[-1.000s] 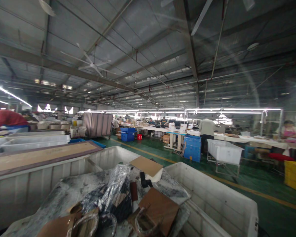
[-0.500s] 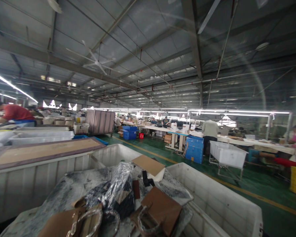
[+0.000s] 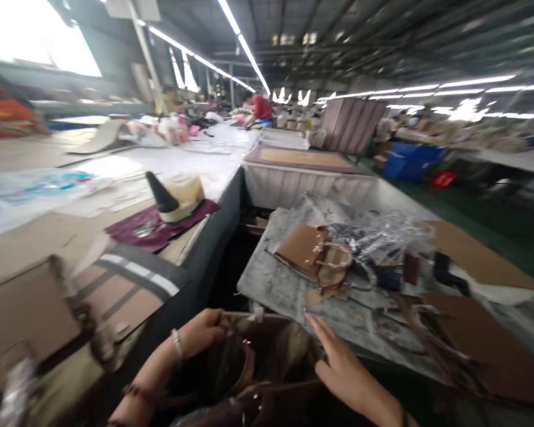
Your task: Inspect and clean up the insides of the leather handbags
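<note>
An open handbag (image 3: 285,341) with an olive-brown inside faces up at the bottom centre, close to my body. My left hand (image 3: 204,335), with bracelets on its wrist, has its fingers curled over the bag's left rim. On the other side, my right hand (image 3: 338,359) is stretched out at the right rim, fingers extended and thumb apart; whether it touches the bag is hard to make out. Brown bag pieces with plastic-wrapped handles, a tan one (image 3: 302,249) and a darker one (image 3: 485,344), lie on the grey board beyond.
On the left, a worktable (image 3: 146,157) bears a glue pot with a black cone (image 3: 162,193) on maroon material. Striped brown pieces (image 3: 115,290) lie at its near corner. The grey board (image 3: 267,267) rests over a white bin (image 3: 289,187). A person in red (image 3: 261,108) bends over the table farther back.
The view has swung left and down, bringing the worktable, both my hands and the open handbag into sight. The bin and bag pieces now appear farther right.
</note>
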Demonstrator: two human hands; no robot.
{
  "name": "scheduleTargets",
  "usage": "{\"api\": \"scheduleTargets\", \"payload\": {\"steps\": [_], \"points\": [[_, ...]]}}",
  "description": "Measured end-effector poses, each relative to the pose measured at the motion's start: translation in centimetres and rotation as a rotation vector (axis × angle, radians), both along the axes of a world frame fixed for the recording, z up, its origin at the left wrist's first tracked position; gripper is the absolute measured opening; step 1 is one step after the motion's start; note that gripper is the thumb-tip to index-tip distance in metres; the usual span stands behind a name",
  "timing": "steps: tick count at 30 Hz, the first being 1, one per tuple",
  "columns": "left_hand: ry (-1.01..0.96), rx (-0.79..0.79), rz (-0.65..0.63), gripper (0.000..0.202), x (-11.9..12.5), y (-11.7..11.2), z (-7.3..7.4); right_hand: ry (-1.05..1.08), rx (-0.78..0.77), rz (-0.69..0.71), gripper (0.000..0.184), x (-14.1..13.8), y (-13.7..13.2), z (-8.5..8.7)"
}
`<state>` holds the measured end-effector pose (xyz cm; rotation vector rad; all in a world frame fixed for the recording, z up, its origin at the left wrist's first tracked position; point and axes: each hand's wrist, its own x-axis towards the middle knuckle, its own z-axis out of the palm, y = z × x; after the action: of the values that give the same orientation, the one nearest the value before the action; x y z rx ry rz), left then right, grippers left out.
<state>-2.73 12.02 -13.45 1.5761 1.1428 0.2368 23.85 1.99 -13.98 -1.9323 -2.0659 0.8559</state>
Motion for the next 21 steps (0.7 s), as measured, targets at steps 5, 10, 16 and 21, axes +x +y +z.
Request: {"api": "scheduleTargets", "payload": {"steps": [5,10,16,21], "points": [[-0.192,-0.173,0.046,0.008,-1.8,-0.6,-0.8,-0.092,0.239,0.315,0.068,-0.6,2.3,1.0],[-0.361,-0.273,0.07,0.022,-1.4,-0.6,-0.5,-0.004,0.222,0.434,0.055,-3.8,5.3,4.0],[-0.341,-0.268,0.132,0.026,-2.1,-1.0,-1.1,0.083,0.201,0.417,0.047,-6.1,7.4,3.7],[-0.211,-0.158,0.175,0.024,-2.8,-1.6,-1.4,0.054,0.18,0.466,0.027,-6.9,8.3,3.7]]}}
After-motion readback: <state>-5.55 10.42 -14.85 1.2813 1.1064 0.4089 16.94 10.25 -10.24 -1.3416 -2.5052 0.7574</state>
